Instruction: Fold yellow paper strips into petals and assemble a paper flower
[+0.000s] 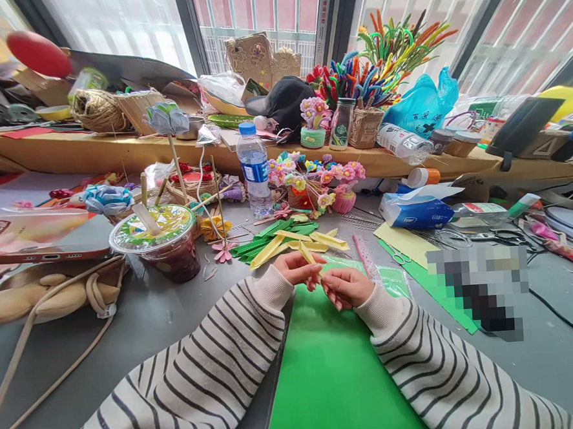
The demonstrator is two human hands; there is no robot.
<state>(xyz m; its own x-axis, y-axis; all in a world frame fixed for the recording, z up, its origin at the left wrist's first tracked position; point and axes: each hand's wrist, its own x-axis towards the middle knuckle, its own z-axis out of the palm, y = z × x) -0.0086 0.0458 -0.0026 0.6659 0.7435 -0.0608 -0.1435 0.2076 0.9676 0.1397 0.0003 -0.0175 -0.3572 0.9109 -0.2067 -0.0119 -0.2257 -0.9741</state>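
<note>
My left hand (pixel 297 269) and my right hand (pixel 348 287) meet above a green sheet (pixel 345 373) on the grey table. Between them is a narrow folded strip of yellow paper (pixel 307 253), pinched in the fingers of both hands. Behind my left hand lie several folded yellow paper pieces (pixel 329 240), with folded green paper pieces (pixel 263 243) just beyond. Under my right hand's far side are a clear plastic sleeve (pixel 393 281) and a pink ruler (pixel 364 256).
A lidded drink cup (pixel 172 257) stands left of my hands, and a water bottle (pixel 255 171) behind them. To the right lie a tissue pack (pixel 415 210), small scissors (pixel 396 253) and yellow paper (pixel 407 243). A crowded wooden shelf (pixel 205 153) runs along the back.
</note>
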